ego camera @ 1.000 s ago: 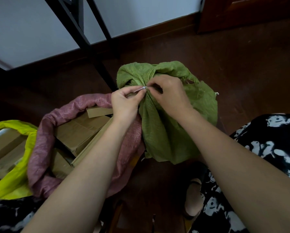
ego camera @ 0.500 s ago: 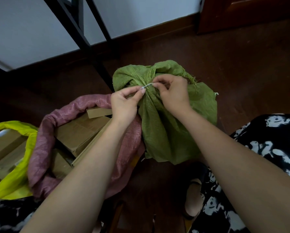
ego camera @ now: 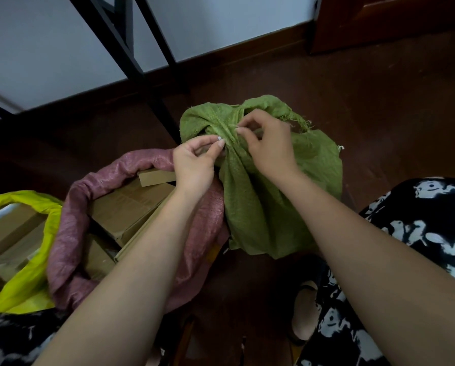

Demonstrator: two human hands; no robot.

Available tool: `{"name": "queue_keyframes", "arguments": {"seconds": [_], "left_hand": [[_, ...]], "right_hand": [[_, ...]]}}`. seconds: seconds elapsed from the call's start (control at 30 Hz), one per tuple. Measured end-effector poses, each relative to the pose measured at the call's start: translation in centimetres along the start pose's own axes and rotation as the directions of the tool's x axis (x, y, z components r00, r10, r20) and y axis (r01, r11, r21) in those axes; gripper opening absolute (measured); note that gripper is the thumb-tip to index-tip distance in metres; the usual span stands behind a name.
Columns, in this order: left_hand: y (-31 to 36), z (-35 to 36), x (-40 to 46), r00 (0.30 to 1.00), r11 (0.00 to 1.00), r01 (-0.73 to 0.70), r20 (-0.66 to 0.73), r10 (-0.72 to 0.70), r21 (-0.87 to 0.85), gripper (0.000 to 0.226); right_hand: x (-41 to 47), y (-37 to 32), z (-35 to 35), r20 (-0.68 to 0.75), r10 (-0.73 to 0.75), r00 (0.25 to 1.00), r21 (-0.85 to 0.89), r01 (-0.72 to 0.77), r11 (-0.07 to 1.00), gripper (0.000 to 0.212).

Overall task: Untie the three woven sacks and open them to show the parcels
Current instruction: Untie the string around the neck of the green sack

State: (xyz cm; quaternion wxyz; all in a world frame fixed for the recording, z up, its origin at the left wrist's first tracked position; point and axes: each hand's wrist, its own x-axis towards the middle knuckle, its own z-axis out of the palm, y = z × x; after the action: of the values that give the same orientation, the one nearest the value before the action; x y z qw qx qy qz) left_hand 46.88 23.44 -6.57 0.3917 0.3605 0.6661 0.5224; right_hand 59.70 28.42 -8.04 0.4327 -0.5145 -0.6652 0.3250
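Knotwork on the green sack is where it's all happening: it stands on the dark floor, its neck bunched tight and still closed. A second ago both hands met at one spot on the tie; now they have drawn apart. The left hand pinches a small pale end of the tie between thumb and fingertip, just left of the gathered neck. The right hand has shifted up and is pinching at the bunched cloth, where a pale bit shows at its fingertips. To my eye the tie is loosening but not off yet, so this last sack has yet to be spread. Pressed against its left side, the pink sack lies open with brown cardboard parcels showing, and beyond that the yellow sack gapes open too.
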Motion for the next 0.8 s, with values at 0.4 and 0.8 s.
{"name": "queue_keyframes", "arguments": {"seconds": [0.4,0.8], "left_hand": [[2.6,-2.1,-0.6,0.994,0.997,0.000,-0.112,-0.008,-0.071,0.006],[13.1,-8.1,-2.8,0.967,0.962,-0.220,-0.168,0.193,-0.159,0.008]], "right_hand": [[-0.8,-1.9,-1.2,-0.126,0.004,0.992,-0.275,-0.039,0.961,0.016],[0.6,-11.6,-3.4,-0.065,-0.288,0.955,-0.069,0.283,0.957,0.015]]}}
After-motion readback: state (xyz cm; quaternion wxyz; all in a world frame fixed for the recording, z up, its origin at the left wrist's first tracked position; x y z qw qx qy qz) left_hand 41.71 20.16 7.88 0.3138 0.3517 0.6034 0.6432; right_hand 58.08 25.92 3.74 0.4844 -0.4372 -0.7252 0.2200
